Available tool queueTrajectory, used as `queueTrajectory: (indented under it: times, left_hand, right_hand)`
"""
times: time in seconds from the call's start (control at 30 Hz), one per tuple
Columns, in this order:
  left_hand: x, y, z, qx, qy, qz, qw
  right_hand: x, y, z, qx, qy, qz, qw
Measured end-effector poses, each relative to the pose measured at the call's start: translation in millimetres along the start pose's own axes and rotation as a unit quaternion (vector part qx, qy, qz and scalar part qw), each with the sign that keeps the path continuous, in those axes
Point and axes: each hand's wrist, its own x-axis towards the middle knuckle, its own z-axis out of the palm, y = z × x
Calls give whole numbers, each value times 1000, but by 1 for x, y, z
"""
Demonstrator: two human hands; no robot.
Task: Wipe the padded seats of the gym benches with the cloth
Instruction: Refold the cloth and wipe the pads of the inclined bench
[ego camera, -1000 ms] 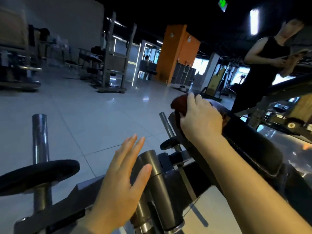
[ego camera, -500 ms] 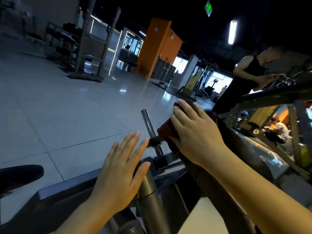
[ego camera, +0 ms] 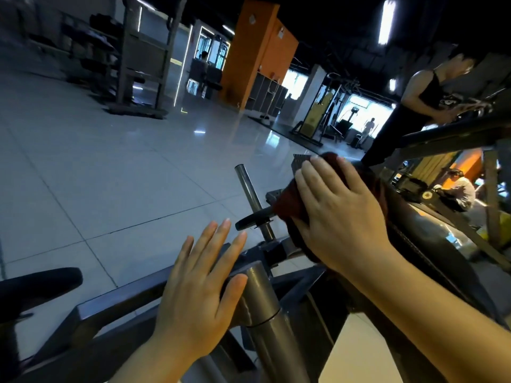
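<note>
Mid-wipe: my right hand (ego camera: pixel 337 214) presses the dark red cloth (ego camera: pixel 287 200) flat-fingered on the bench pad (ego camera: pixel 431 244), left hand (ego camera: pixel 199 297) open and empty on the frame (ego camera: pixel 116 308); next, I judge, sweep along the pad.

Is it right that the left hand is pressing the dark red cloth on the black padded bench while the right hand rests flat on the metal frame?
Not quite: the hands are swapped. In the head view the right hand presses the dark red cloth on the black padded bench, and the left hand rests flat, fingers straight, on the metal frame.
</note>
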Motion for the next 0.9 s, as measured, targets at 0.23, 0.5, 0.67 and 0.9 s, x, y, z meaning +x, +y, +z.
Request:
queueTrajectory:
  times: [0.23,0.5,0.67,0.9]
  left_hand:
    - [2,0,-3,-9,-12,-15,1000]
    - [2,-1,-3,-8,-7,11,1000]
    - [2,-5,-2,-12,-8,23,1000]
    - [3,-4,-4,-4,-15,10,1000]
  right_hand:
    - [-11,-1,4,5,21,5,1000]
    - [5,-7,3,-37,-10,29,999]
    - [-2,-4,9,-38,-3,19,999]
    - [-67,5,21,55,12,-8,998]
